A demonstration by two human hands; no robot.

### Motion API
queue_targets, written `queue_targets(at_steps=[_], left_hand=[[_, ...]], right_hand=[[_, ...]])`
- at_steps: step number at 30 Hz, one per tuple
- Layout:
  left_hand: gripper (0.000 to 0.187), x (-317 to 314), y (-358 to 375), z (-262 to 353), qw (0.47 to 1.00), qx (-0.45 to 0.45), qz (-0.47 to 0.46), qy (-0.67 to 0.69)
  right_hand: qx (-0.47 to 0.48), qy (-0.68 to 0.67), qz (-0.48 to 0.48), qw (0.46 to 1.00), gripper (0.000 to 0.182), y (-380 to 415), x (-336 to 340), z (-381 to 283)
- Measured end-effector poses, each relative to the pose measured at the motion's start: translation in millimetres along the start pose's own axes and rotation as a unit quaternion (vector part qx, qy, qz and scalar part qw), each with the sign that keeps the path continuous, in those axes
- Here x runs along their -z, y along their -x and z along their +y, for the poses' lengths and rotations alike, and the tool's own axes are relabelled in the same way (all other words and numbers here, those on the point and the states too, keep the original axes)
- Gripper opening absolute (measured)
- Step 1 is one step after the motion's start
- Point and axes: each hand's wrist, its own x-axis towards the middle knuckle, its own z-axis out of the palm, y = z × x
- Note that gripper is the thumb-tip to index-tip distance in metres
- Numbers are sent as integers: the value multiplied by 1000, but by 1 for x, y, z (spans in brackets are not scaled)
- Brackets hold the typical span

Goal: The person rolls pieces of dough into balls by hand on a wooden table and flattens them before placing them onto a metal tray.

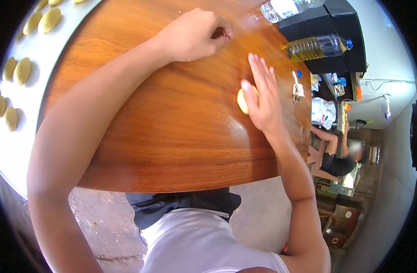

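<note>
the dough (241, 101) looks pale yellow and rounded.

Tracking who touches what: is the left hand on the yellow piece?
No, the right hand partly covers the yellow piece; the left hand sits apart.

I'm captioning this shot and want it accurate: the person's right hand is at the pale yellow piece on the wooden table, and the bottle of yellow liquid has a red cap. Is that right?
Not quite: the head view shows a blue cap on the bottle of yellow liquid. The right hand is at the pale yellow piece on the wooden table.
</note>
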Motion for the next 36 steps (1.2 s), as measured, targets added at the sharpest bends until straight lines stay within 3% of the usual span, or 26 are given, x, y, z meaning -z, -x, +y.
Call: queue_targets(at_steps=[2,4,7,11,13,15,17,19,22,26,29,31,34,36], left_hand=[[21,5,2,2,1000,0,3,-7],[21,3,2,5,1000,-6,1,2],[21,7,1,3,999,26,20,24],[22,1,-1,-3,1000,0,20,-2],[22,4,0,1,1000,-5,1,6],[21,12,-2,11,997,42,-21,63],[21,8,-2,7,998,16,-7,59],[20,6,-2,7,999,-8,10,50],[20,11,4,9,998,-15,48,29],[20,14,1,15,997,20,21,65],[20,15,-1,9,998,31,-2,51],[20,14,1,4,998,28,-16,51],[19,8,-1,8,998,7,-8,62],[19,8,-1,6,999,-13,11,48]], right_hand=[[14,31,38,999,53,-30,-15,-23],[29,-112,1,993,54,-32,-19,-57],[69,-140,-64,986,50,4,1,-81],[65,-118,-95,986,46,66,26,-52],[-7,-62,-56,996,50,85,34,-37],[-3,7,-45,999,54,68,34,-17],[0,51,-39,998,55,28,20,-11],[-7,-48,3,999,58,-3,-6,-1],[-25,-50,2,998,57,-35,-23,-35],[30,-105,-42,993,53,11,5,-81],[50,-143,-94,984,49,60,24,-64],[-12,-92,-78,993,49,83,35,-40],[-57,-13,-54,997,50,61,35,-7],[-28,-38,10,999,48,23,12,0]])
